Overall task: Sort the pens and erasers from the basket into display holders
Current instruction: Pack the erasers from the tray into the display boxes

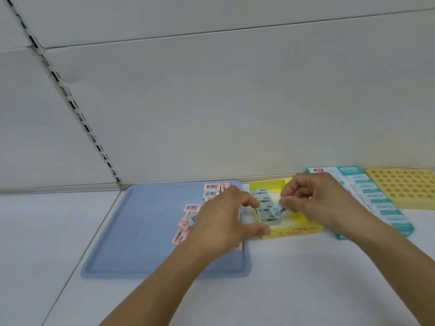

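Erasers (266,205) fill yellow box (299,231); right hand (313,198) pinches one, left hand (223,220) relaxed

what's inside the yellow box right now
A row of pale blue erasers lies along the left side of the yellow box. The right hand pinches another over it and covers the box's right part.

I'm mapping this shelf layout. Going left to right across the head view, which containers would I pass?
Blue tray → yellow box, where the right hand pinches a pale blue eraser → teal display box → yellow holder with holes.
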Available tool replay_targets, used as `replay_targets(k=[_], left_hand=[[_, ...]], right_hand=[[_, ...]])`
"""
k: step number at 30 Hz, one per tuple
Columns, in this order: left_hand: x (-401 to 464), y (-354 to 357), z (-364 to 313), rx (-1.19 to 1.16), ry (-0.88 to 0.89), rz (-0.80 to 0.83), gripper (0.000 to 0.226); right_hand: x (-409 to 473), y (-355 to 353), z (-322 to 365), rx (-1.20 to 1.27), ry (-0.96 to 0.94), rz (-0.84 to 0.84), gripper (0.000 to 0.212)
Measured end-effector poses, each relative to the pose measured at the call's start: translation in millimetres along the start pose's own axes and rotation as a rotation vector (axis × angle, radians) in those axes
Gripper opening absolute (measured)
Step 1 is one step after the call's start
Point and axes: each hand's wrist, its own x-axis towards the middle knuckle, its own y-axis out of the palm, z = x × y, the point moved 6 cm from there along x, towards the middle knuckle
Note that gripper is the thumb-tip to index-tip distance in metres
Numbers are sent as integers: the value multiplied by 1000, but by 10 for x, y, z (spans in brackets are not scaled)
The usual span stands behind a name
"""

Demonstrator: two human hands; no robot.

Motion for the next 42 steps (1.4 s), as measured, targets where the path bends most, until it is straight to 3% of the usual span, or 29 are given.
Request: replay_targets(k=[6,15,22,26,30,36,42], left_hand=[[-36,152,-34,235,128,18,31],[-9,203,-1,233,148,-6,29],[-22,215,5,217,148,-8,30],[-46,211,13,213,145,-9,31],[-69,195,19,183,107,-59,40],[-95,182,7,179,38,-74,52],[-129,169,17,178,39,-85,51]], right_hand=[[-72,194,-98,-116,34,-19,13],[-57,346,-38,-545,-49,65,15],[58,381,-22,-625,-17,122,11],[38,384,27,-676,-112,107,7],[-83,429,24,-848,-151,47,27],[-120,386,1,-804,-115,37,21],[-272,367,127,-855,-147,58,31]])
